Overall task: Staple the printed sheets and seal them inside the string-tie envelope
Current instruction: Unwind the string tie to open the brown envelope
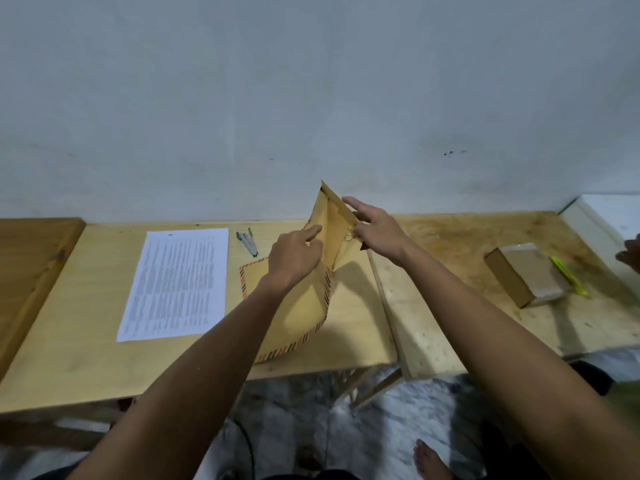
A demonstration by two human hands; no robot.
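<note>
A brown string-tie envelope (304,306) with a striped border lies on the wooden table (86,358), its far end and flap lifted upright. My left hand (294,258) rests on the envelope's body, index finger pointing into the raised part. My right hand (375,230) pinches the flap at the dark string, fingers spread. The printed sheets (176,282) lie flat to the left of the envelope, apart from it. A small white and green stapler (247,241) sits between the sheets and the envelope, near the wall.
A small cardboard box (523,271) and a yellow-green pen (569,280) lie on the right table section. Another person's hand (630,258) shows at the right edge. A darker wooden table (31,265) adjoins at left. A bare foot (431,460) stands on the floor below.
</note>
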